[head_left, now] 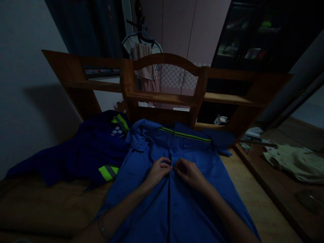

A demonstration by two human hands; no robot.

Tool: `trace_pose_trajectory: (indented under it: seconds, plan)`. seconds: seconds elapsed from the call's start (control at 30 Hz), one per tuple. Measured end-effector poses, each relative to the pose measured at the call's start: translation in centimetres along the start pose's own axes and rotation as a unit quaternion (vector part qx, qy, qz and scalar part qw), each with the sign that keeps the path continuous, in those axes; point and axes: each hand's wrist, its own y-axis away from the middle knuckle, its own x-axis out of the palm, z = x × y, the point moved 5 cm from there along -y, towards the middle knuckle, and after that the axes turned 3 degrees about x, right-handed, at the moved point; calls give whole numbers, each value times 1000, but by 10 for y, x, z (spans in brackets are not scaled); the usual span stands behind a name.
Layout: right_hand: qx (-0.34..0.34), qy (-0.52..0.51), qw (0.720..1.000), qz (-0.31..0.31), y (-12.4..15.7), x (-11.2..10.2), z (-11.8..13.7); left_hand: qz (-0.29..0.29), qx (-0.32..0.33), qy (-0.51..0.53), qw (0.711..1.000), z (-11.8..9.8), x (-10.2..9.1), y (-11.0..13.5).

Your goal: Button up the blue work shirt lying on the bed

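**Both hands at the shirt front, midway down**

We have the bright blue work shirt with a yellow-green reflective stripe across its chest (177, 199) spread flat, front up, on the flat brown wooden surface (253, 202). Its collar points to 12 o'clock. Our left hand (159, 168) and right hand (188, 172) meet at the middle of the front opening. Each has its fingertips pinched together on an edge of the cloth, and the two hands are almost touching.

We judge the work on the front to be about halfway, since the hands sit midway between collar and hem. Toward 12 o'clock a dark slit seems to part the two edges. Toward 6 o'clock the edges lie together, but the light is too dim to tell whether they are fastened.

At 10 o'clock a dark navy jacket with yellow-green reflective bands (101, 148) lies against the shirt.

At 12 o'clock stands a brown wooden shelf unit with an arched middle (164, 98). Its upper left compartment holds flat things lying on their sides (101, 71), too dim to name. A lower right compartment holds a small whitish thing (220, 119). At 1 o'clock a dark glass-fronted cabinet (243, 40) shows a few coloured things behind its panes. At 3 o'clock, well apart, lies a crumpled pale green garment (293, 162).
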Motion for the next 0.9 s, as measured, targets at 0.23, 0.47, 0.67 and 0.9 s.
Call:
trace_pose_trajectory:
  seconds: [0.23,0.47,0.67,0.9]
  plan:
    - [-1,11,1000,-1,0,2,-2,6,-1,-6,1000,1,0,0]
    - [-4,20,1000,-3,0,2,-2,10,-1,-14,1000,2,0,0]
    - [-3,29,1000,-9,0,2,-1,12,-6,-15,1000,2,0,0]
    - [-3,35,999,-10,0,2,0,8,-7,-10,1000,3,0,0]
